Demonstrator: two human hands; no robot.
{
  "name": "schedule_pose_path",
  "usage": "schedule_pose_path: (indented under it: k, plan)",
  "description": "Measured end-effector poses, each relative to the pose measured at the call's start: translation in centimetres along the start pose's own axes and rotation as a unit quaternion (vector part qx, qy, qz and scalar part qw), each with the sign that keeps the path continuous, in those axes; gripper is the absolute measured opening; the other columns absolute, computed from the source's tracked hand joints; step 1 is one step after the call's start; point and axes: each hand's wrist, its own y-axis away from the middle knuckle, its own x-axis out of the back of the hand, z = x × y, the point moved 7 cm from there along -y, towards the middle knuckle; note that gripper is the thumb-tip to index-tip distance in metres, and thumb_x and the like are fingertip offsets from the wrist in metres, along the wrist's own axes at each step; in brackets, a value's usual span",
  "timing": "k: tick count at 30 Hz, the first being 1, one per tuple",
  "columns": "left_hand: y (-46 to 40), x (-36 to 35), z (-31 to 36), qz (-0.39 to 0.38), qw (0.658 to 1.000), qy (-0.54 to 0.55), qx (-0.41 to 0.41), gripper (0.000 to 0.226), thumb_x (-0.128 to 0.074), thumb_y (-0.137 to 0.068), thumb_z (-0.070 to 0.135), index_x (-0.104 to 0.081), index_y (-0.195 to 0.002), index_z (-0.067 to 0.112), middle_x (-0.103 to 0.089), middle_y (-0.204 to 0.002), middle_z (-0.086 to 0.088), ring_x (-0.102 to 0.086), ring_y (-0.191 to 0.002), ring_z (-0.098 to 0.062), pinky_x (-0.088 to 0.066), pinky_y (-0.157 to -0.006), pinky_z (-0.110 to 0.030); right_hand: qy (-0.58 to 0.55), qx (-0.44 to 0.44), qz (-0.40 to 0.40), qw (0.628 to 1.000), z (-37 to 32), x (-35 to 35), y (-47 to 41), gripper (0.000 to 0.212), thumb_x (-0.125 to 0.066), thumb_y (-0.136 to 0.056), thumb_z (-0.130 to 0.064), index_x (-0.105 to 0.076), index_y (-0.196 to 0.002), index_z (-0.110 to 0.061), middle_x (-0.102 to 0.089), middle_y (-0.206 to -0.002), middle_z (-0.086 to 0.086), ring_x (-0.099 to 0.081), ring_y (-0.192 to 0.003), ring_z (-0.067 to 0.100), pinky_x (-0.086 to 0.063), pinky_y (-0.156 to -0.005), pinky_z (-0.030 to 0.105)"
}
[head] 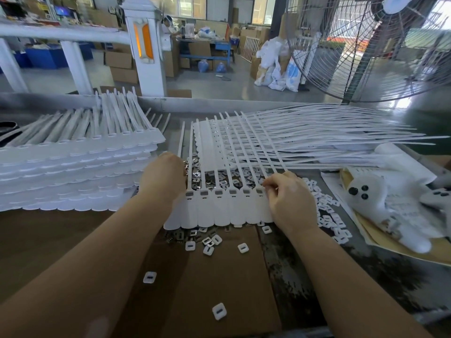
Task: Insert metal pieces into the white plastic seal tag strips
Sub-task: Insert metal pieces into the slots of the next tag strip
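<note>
A joined row of white seal tag strips (pixel 217 211) lies in front of me over a heap of small metal pieces (pixel 210 178). Several of its head slots show grey metal inserts (pixel 218 192). My right hand (pixel 288 198) sits at the row's right end, its fingers curled at the rightmost slot; what they pinch is hidden. My left hand (pixel 162 178) rests on the row's left end, fingers bent down into the metal pieces, and I cannot see whether it holds one.
A tall stack of tag strip sheets (pixel 73 167) stands at the left. More strips (pixel 317 137) fan out behind. White plastic caps (pixel 327 208) lie scattered right and on the cardboard (pixel 219 276). White gloves (pixel 390 203) lie far right. A large fan (pixel 366 45) stands behind.
</note>
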Motion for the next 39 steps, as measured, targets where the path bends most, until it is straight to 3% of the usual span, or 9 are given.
schedule_pose_path:
  k: [4, 15, 18, 20, 24, 28, 32, 36, 39]
  plan:
    - [0.4, 1.2, -0.2, 0.059, 0.996, 0.06, 0.001, 0.017, -0.057, -0.09, 0.012, -0.07, -0.101, 0.01, -0.055, -0.114, -0.011, -0.057, -0.095, -0.028, -0.042, -0.075, -0.03, -0.007, 0.003, 0.001, 1.0, 0.0, 0.1, 0.0, 0.018, -0.052, -0.093, -0.016, -0.068, -0.1, -0.014, -0.061, -0.096, 0.0, -0.051, -0.095, 0.016, -0.034, -0.073, 0.018]
    - [1.3, 2.1, -0.5, 0.126, 0.98, 0.15, 0.016, 0.016, -0.058, -0.091, 0.017, -0.072, -0.096, 0.011, -0.061, -0.099, -0.007, -0.057, -0.079, -0.022, -0.039, -0.066, -0.026, -0.014, 0.006, 0.009, 1.0, 0.0, 0.2, 0.1, 0.017, -0.053, -0.092, -0.016, -0.069, -0.099, -0.014, -0.061, -0.095, 0.0, -0.052, -0.095, 0.016, -0.035, -0.073, 0.019]
    - [1.8, 1.2, 1.0, 0.063, 0.942, 0.328, 0.005, 0.009, -0.065, -0.086, 0.021, -0.072, -0.09, 0.017, -0.063, -0.081, 0.008, -0.054, -0.067, -0.005, -0.044, -0.062, -0.019, -0.022, 0.015, 0.028, 0.999, -0.3, 0.5, 0.2, 0.016, -0.055, -0.091, -0.013, -0.07, -0.097, -0.011, -0.063, -0.093, 0.002, -0.053, -0.093, 0.017, -0.036, -0.075, 0.018]
    - [2.5, -0.3, 3.0, -0.031, 0.908, 0.417, -0.018, 0.005, -0.067, -0.085, 0.02, -0.071, -0.088, 0.019, -0.067, -0.084, 0.007, -0.058, -0.073, -0.006, -0.05, -0.075, -0.025, -0.034, 0.041, 0.056, 0.997, -1.1, 1.0, 0.3, 0.014, -0.058, -0.089, -0.01, -0.07, -0.095, -0.009, -0.065, -0.09, 0.003, -0.055, -0.091, 0.018, -0.038, -0.078, 0.019]
    - [3.2, -1.6, 5.4, -0.062, 0.908, 0.41, -0.064, 0.006, -0.068, -0.084, 0.019, -0.072, -0.086, 0.021, -0.069, -0.08, 0.01, -0.063, -0.083, -0.007, -0.048, -0.081, -0.024, -0.139, 0.115, 0.029, 0.983, -2.8, 1.1, 0.5, 0.014, -0.061, -0.087, -0.006, -0.071, -0.097, -0.009, -0.069, -0.09, 0.001, -0.06, -0.09, 0.017, -0.048, -0.08, 0.029]
    - [3.4, -2.3, 5.8, -0.065, 0.896, 0.434, -0.067, 0.01, -0.066, -0.085, 0.017, -0.073, -0.088, 0.023, -0.069, -0.079, 0.014, -0.064, -0.084, -0.006, -0.047, -0.082, -0.022, -0.231, 0.131, -0.016, 0.964, -3.5, 0.7, 0.7, 0.017, -0.063, -0.087, -0.008, -0.072, -0.101, -0.012, -0.071, -0.093, -0.002, -0.062, -0.087, 0.007, -0.048, -0.078, 0.018]
    - [3.6, -2.6, 5.9, -0.062, 0.893, 0.441, -0.063, 0.014, -0.065, -0.086, 0.015, -0.073, -0.092, 0.024, -0.068, -0.079, 0.017, -0.064, -0.088, -0.007, -0.049, -0.086, -0.025, -0.288, 0.104, -0.047, 0.951, -3.3, 0.3, 0.6, 0.017, -0.066, -0.082, -0.002, -0.073, -0.095, -0.012, -0.069, -0.085, -0.007, -0.063, -0.081, 0.0, -0.047, -0.074, 0.009]
    - [3.8, -2.6, 6.0, -0.061, 0.889, 0.449, -0.067, 0.02, -0.066, -0.085, 0.017, -0.068, -0.084, 0.036, -0.07, -0.084, 0.011, -0.065, -0.09, -0.01, -0.05, -0.09, -0.037, -0.304, 0.076, -0.056, 0.948, -2.9, 0.0, 0.4, 0.018, -0.068, -0.08, 0.0, -0.072, -0.091, -0.014, -0.068, -0.081, -0.01, -0.064, -0.078, 0.0, -0.051, -0.075, 0.016]
    - [4.0, -2.6, 6.0, -0.053, 0.89, 0.448, -0.068, 0.017, -0.066, -0.085, 0.019, -0.068, -0.089, 0.035, -0.071, -0.086, 0.007, -0.065, -0.087, -0.012, -0.051, -0.087, -0.04, -0.296, 0.066, -0.057, 0.951, -2.8, -0.1, 0.5, 0.02, -0.065, -0.08, 0.001, -0.071, -0.091, -0.015, -0.069, -0.081, -0.008, -0.065, -0.079, 0.002, -0.053, -0.076, 0.021]
